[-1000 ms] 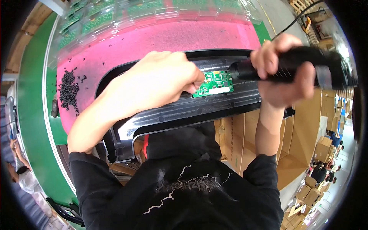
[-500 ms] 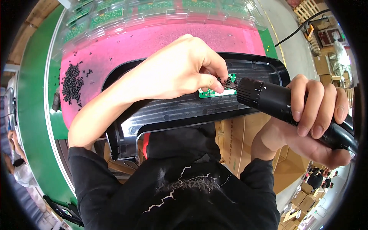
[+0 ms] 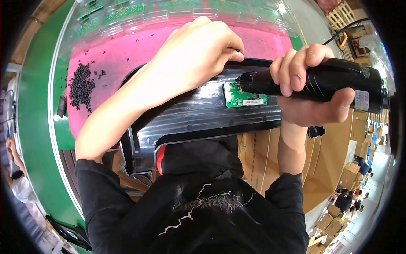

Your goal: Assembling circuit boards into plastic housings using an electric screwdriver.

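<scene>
The right hand [image 3: 311, 91] is wrapping its fingers fully around a black electric screwdriver [image 3: 325, 80], gripping the barrel and holding it roughly level, with the tool's tip pointing left and meeting the upper right corner of a small green circuit board [image 3: 243, 96]. That board is lying flat on a long black plastic housing [image 3: 198, 120], which is stretching across the near edge of a pink surface [image 3: 122, 55] just in front of the person's chest. The left hand [image 3: 198, 51] is reaching over the housing from the left, curled loosely with fingers bent downward, its fingertips pressing near the housing's far rim just above the board; whether it is pinching anything small is not visible. A heap of small black screws [image 3: 81, 84] is sitting on the pink surface to the left, well apart from both hands, with a few scattered around it. Clear plastic trays [image 3: 139, 15] holding more green boards are lining the far side of the surface. Cardboard boxes [image 3: 347, 173] are standing to the lower right.
</scene>
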Demonstrator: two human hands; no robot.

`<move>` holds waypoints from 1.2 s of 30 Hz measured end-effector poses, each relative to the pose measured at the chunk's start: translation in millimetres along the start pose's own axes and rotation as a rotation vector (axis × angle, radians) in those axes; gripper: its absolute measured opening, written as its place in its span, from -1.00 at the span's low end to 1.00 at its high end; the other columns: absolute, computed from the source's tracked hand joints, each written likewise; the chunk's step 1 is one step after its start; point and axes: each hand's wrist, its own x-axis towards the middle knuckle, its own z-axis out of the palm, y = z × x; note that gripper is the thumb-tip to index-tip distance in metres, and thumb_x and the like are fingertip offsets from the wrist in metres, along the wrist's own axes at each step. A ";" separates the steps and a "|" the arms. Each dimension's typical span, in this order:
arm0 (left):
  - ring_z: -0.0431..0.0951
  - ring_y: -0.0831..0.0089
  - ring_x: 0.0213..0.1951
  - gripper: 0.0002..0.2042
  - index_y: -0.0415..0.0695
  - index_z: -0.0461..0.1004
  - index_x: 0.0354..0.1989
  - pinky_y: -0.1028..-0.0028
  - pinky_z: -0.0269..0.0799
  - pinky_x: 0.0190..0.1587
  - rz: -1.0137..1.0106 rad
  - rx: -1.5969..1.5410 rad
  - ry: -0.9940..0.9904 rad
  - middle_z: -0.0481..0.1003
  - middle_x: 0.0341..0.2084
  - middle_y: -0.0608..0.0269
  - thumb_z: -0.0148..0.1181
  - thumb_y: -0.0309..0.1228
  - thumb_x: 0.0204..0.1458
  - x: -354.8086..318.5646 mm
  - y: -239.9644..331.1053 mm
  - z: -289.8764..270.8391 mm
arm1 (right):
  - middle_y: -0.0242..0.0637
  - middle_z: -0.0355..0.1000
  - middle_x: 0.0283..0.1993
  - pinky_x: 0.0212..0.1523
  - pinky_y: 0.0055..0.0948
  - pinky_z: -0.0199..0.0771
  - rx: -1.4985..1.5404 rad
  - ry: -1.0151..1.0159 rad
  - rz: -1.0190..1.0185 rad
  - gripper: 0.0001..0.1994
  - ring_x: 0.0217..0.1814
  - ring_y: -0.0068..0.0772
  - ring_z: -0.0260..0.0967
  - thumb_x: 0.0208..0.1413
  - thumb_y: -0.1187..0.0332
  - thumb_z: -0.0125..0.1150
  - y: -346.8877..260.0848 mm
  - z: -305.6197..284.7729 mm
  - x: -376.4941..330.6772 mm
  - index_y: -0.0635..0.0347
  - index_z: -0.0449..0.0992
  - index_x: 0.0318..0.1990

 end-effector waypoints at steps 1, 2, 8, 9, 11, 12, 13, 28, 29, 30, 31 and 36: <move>0.62 0.22 -0.45 -0.88 -0.27 0.60 -0.27 0.37 0.48 -0.36 0.038 0.031 0.016 0.58 -0.53 0.00 0.21 -0.54 0.04 0.0 -4.3 1.5 | -0.48 0.26 -0.54 -0.47 -0.52 0.18 0.003 -0.003 0.004 -0.30 -0.60 -0.59 0.16 0.01 -0.38 0.09 2.4 0.4 0.2 0.20 0.36 -0.17; 0.62 0.11 -0.42 -0.87 -0.26 0.60 -0.27 0.32 0.47 -0.35 0.075 0.061 0.033 0.57 -0.51 -0.03 0.21 -0.51 0.05 -0.5 -6.7 2.1 | -0.48 0.26 -0.54 -0.47 -0.51 0.19 0.008 0.013 0.042 -0.31 -0.60 -0.59 0.16 0.02 -0.38 0.09 5.1 0.9 0.1 0.20 0.35 -0.17; 0.61 0.03 -0.32 -0.85 -0.20 0.61 -0.26 0.24 0.49 -0.27 -0.043 0.157 -0.043 0.57 -0.46 -0.04 0.22 -0.43 0.04 -1.3 -7.5 2.3 | -0.48 0.23 -0.58 -0.54 -0.58 0.14 -0.142 0.001 0.183 -0.37 -0.64 -0.64 0.12 0.05 -0.32 0.11 11.9 10.5 10.4 0.19 0.31 -0.25; 0.61 0.03 -0.32 -0.85 -0.20 0.61 -0.26 0.24 0.49 -0.27 -0.049 0.158 -0.040 0.57 -0.46 -0.04 0.22 -0.43 0.04 -2.6 -7.3 1.8 | -0.48 0.23 -0.58 -0.54 -0.57 0.15 -0.224 -0.022 0.174 -0.37 -0.65 -0.64 0.12 0.06 -0.31 0.09 13.2 14.4 12.4 0.20 0.31 -0.25; 0.60 0.02 -0.30 -0.85 -0.17 0.61 -0.27 0.22 0.50 -0.25 -0.067 0.155 -0.044 0.57 -0.46 -0.03 0.23 -0.41 0.03 -2.4 -6.2 2.1 | -0.47 0.22 -0.59 -0.55 -0.56 0.15 -0.284 -0.017 0.146 -0.37 -0.65 -0.64 0.10 0.09 -0.30 0.07 16.6 20.2 13.7 0.22 0.32 -0.24; 0.60 0.02 -0.30 -0.85 -0.17 0.61 -0.27 0.22 0.50 -0.25 -0.065 0.154 -0.044 0.57 -0.46 -0.03 0.23 -0.41 0.03 -1.6 -6.3 2.6 | -0.47 0.22 -0.60 -0.53 -0.55 0.16 -0.357 -0.013 0.151 -0.35 -0.65 -0.63 0.10 0.10 -0.31 0.05 15.5 22.3 13.7 0.24 0.33 -0.21; 0.59 0.02 -0.29 -0.85 -0.16 0.61 -0.28 0.21 0.50 -0.25 -0.074 0.151 -0.052 0.57 -0.45 -0.01 0.24 -0.39 0.03 -2.1 -6.3 2.0 | -0.47 0.22 -0.60 -0.53 -0.55 0.16 -0.355 -0.016 0.149 -0.35 -0.65 -0.63 0.10 0.10 -0.31 0.05 16.5 22.4 13.5 0.24 0.33 -0.21; 0.59 0.06 -0.24 -0.83 -0.17 0.61 -0.29 0.20 0.48 -0.19 -0.030 0.139 -0.051 0.58 -0.38 0.06 0.25 -0.33 0.05 -5.2 -6.0 7.3 | -0.38 0.29 -0.54 -0.47 -0.47 0.21 0.110 0.006 0.028 -0.33 -0.60 -0.52 0.18 0.08 -0.31 0.07 1.5 4.5 6.3 0.25 0.37 -0.14; 0.59 0.05 -0.24 -0.82 -0.17 0.60 -0.29 0.20 0.48 -0.19 -0.074 0.137 -0.079 0.58 -0.38 0.07 0.25 -0.32 0.06 -4.3 -4.5 6.3 | -0.28 0.31 -0.55 -0.45 -0.43 0.28 0.129 0.025 0.074 -0.33 -0.59 -0.45 0.22 0.10 -0.29 0.07 4.7 2.6 5.3 0.29 0.35 -0.14; 0.59 0.05 -0.24 -0.82 -0.17 0.60 -0.29 0.20 0.48 -0.19 -0.072 0.136 -0.079 0.58 -0.38 0.07 0.25 -0.32 0.06 -3.7 -4.6 6.8 | -0.28 0.31 -0.55 -0.45 -0.43 0.28 0.126 0.025 0.074 -0.33 -0.59 -0.45 0.22 0.10 -0.29 0.07 6.6 2.6 3.3 0.29 0.35 -0.14; 0.59 0.05 -0.25 -0.81 -0.18 0.60 -0.29 0.20 0.48 -0.20 -0.053 0.147 -0.069 0.58 -0.39 0.05 0.24 -0.32 0.06 -4.5 -4.9 6.7 | -0.36 0.28 -0.56 -0.47 -0.46 0.22 0.035 0.070 0.090 -0.35 -0.60 -0.51 0.19 0.10 -0.29 0.06 8.8 4.1 1.7 0.26 0.36 -0.16; 0.59 0.03 -0.26 -0.81 -0.19 0.60 -0.29 0.18 0.48 -0.22 -0.054 0.157 -0.074 0.58 -0.41 0.01 0.23 -0.31 0.07 -3.4 -7.0 6.5 | -0.44 0.25 -0.57 -0.48 -0.49 0.16 -0.045 0.051 0.158 -0.38 -0.62 -0.57 0.15 0.10 -0.29 0.05 10.7 3.5 8.1 0.22 0.36 -0.18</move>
